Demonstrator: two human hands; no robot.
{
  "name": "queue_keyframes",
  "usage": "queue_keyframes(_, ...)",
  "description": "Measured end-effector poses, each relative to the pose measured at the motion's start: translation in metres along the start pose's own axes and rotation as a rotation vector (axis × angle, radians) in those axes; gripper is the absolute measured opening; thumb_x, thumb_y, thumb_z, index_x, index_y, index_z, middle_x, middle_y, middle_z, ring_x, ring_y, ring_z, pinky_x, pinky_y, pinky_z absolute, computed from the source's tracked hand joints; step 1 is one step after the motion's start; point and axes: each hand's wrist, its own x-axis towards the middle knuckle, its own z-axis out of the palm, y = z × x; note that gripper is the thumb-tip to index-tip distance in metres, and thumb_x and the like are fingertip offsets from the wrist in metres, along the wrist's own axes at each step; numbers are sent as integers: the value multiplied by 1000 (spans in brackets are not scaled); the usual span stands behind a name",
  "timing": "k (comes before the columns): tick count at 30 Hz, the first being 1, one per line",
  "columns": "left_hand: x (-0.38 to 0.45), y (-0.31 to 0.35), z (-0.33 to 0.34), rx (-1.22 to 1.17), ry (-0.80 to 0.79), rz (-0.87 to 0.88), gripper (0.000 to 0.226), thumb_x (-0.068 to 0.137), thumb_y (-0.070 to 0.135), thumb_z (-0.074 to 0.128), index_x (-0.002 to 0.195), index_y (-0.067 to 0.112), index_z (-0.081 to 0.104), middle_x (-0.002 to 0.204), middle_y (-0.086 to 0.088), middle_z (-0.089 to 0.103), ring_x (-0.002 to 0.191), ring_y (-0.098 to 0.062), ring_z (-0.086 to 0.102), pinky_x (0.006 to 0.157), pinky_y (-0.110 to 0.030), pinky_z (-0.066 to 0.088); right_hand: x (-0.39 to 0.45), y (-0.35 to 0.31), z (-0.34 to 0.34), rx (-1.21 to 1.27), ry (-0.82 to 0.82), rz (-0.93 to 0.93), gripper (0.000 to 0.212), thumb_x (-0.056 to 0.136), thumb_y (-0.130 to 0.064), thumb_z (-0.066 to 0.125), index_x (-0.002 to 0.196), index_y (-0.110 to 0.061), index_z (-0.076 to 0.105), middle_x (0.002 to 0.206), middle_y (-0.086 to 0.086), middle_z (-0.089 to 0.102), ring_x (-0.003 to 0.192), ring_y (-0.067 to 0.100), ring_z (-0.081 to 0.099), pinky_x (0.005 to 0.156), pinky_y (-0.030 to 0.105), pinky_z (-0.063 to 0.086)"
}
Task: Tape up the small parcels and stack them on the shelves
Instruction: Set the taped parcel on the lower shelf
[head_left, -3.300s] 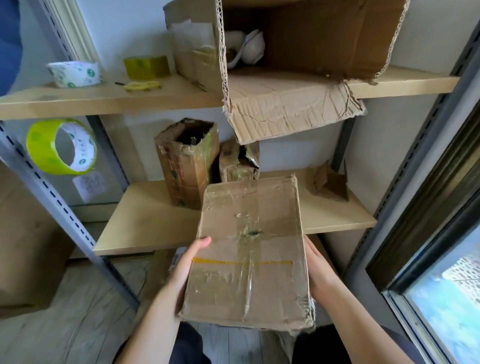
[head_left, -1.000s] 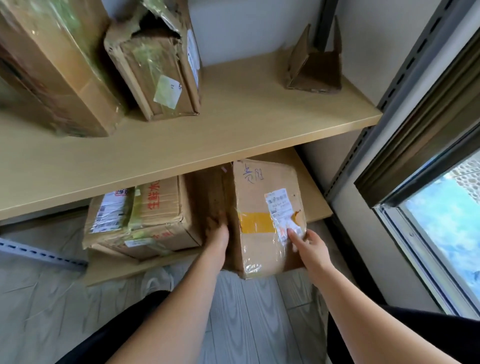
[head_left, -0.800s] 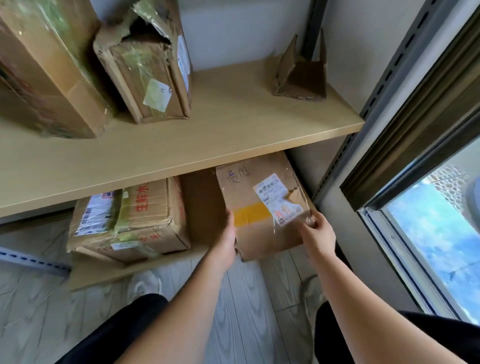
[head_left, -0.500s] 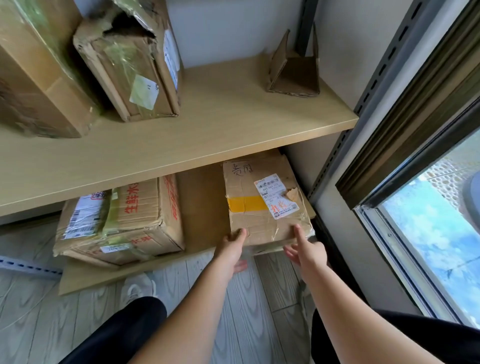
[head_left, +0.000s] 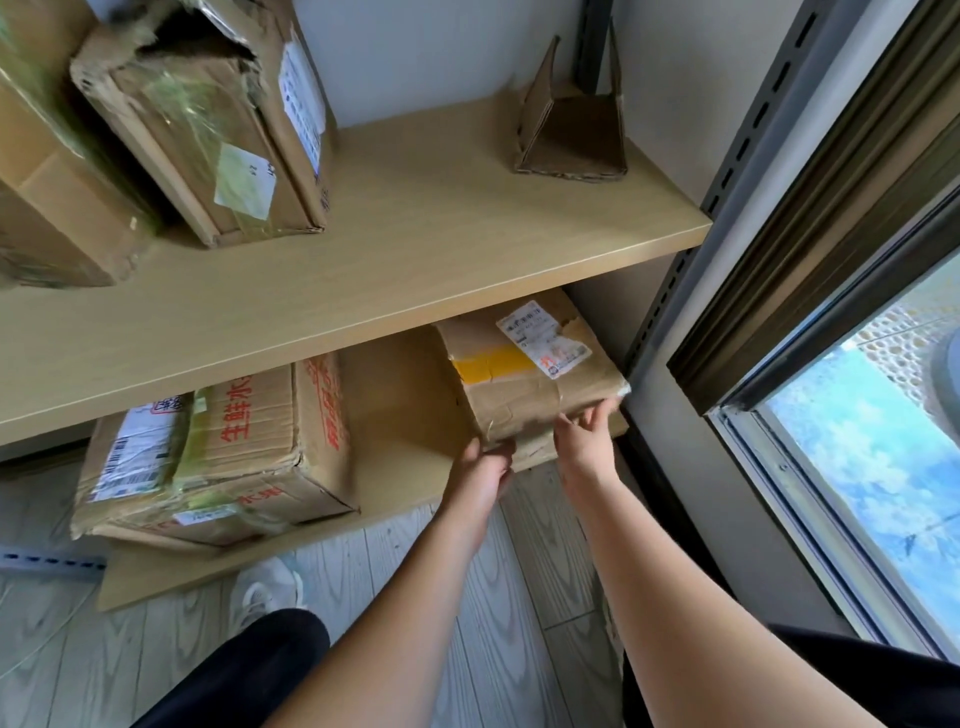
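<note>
A person's two hands meet the front edge of a taped cardboard parcel (head_left: 524, 379) lying flat on the bottom shelf (head_left: 405, 441), just right of the frame's centre and tucked partly under the middle shelf (head_left: 395, 244). The left hand (head_left: 485, 470) sits at the parcel's near left corner, fingers bent against its front face; whether they are actually gripping the edge cannot be made out. The right hand (head_left: 584, 436) touches the near right edge with fingers extended and slightly spread, pressing rather than clasping. The parcel, marked by a yellow tape strip and a white shipping label on top, lies against the right-hand upright of the rack, well apart from a larger box with red lettering (head_left: 218, 447) on the same shelf at lower left. On the middle shelf, two torn, tape-wrapped boxes (head_left: 208, 119) stand at upper left, and a folded cardboard scrap (head_left: 571, 119) sits at upper right. This looks like the stacking stage: the parcel appears placed and is being nudged home. The next move likely calls for a last straightening push, then drawing both hands clear without dragging the parcel forward off the edge.
</note>
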Motion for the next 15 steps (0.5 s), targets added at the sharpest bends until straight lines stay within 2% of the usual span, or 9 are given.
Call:
queue_keyframes(3, 6, 15, 5, -36, -67, -38, 50, 97, -2, 48, 140, 22, 49, 131, -1, 62, 114, -9, 60, 80, -20, 49, 8, -8, 5, 82, -152, 70, 68, 103, -1, 40, 159, -23, 7, 159, 1, 32, 141, 16, 37, 117, 33, 30)
queue_keyframes(6, 9, 21, -1, -46, -50, -67, 47, 99, 8, 53, 140, 29, 46, 139, -3, 58, 110, -12, 60, 90, -25, 48, -4, -12, 15, 14, -154, 65, 61, 104, -2, 38, 158, -21, 17, 153, 0, 41, 135, 17, 43, 111, 33, 36)
queue_keyframes(8, 3, 25, -9, -52, 56, -70, 65, 97, 20, 60, 153, 29, 28, 136, -8, 60, 115, -19, 62, 104, -34, 48, -12, -16, 29, -190, -108, 90, 56, 102, -10, 42, 155, -20, 27, 130, 8, 55, 103, 19, 55, 94, 34, 46)
queue_keyframes(9, -4, 29, -14, -32, 123, -61, 74, 94, 26, 62, 156, 28, 20, 134, -10, 62, 117, -23, 63, 106, -39, 47, -18, -17, 40, -302, -105, 106, 50, 100, -14, 43, 150, -15, 37, 115, 10, 57, 85, 18, 53, 80, 33, 47)
queue_keyframes(10, -12, 34, -23, -12, 182, -33, 73, 92, 29, 61, 154, 30, 23, 131, -10, 63, 116, -26, 64, 106, -41, 48, -28, -19, 51, -383, -124, 113, 43, 98, -16, 46, 141, -10, 48, 105, 10, 57, 72, 16, 48, 70, 31, 45)
queue_keyframes(12, -35, 53, -45, 5, 253, 38, 42, 95, 23, 55, 135, 29, 44, 123, -11, 65, 110, -28, 66, 98, -40, 54, -55, -24, 80, -491, -192, 97, 31, 97, -16, 48, 122, -3, 60, 94, 8, 57, 62, 12, 43, 59, 25, 39)
queue_keyframes(13, -49, 65, -58, 37, 264, 73, 29, 98, 16, 51, 126, 23, 52, 120, -11, 66, 107, -27, 67, 93, -38, 56, -70, -25, 94, -536, -241, 74, 27, 98, -15, 47, 118, -3, 61, 91, 7, 56, 62, 11, 42, 58, 23, 37)
queue_keyframes(15, -75, 86, -89, 147, 307, 158, 23, 100, 11, 47, 117, 19, 61, 117, -10, 68, 100, -25, 68, 91, -39, 57, -105, -32, 118, -659, -331, 13, 28, 101, -16, 45, 122, -4, 60, 98, 9, 59, 71, 15, 49, 62, 26, 41)
